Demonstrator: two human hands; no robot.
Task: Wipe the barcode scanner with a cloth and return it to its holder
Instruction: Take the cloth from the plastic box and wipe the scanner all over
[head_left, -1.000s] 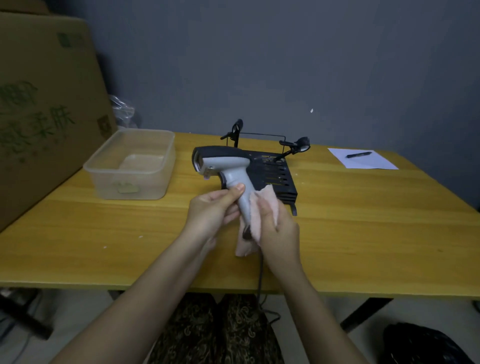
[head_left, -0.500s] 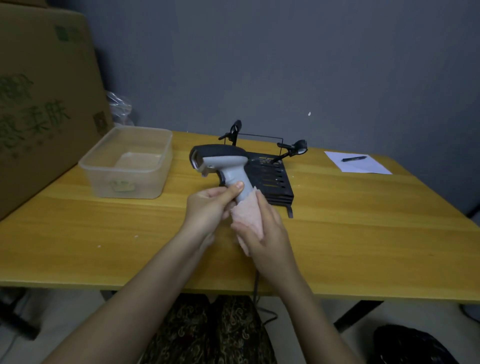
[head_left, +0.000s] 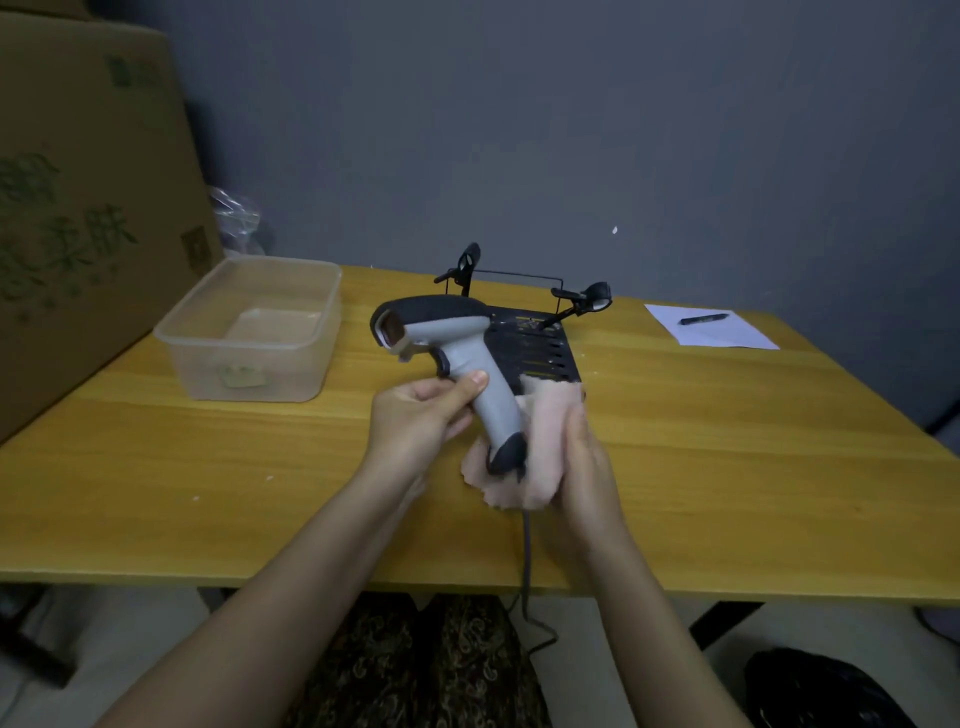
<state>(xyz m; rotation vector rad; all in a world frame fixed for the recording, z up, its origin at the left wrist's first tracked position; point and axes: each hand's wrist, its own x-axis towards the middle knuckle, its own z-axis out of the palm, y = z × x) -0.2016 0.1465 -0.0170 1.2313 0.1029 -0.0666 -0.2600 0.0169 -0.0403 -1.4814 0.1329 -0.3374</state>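
A grey and black barcode scanner (head_left: 452, 338) is held upright above the yellow table (head_left: 727, 467), its window facing left. My left hand (head_left: 421, 421) grips the scanner's handle, thumb on its side. My right hand (head_left: 582, 467) holds a pale pink cloth (head_left: 540, 441) pressed against the right side and bottom end of the handle. The scanner's cable (head_left: 527, 551) hangs down over the table's front edge. Behind the scanner stands the black holder (head_left: 540, 348), with nothing in it.
A clear plastic tub (head_left: 254, 332) sits at the left of the table, a big cardboard box (head_left: 78, 208) beyond it. A white sheet (head_left: 711, 327) with a black pen (head_left: 704, 318) lies at the back right. A dark bag (head_left: 821, 691) is on the floor.
My right hand has slid the cloth down from the upper handle to its bottom end and right side. The left hand keeps its grip, and the scanner has tilted slightly.
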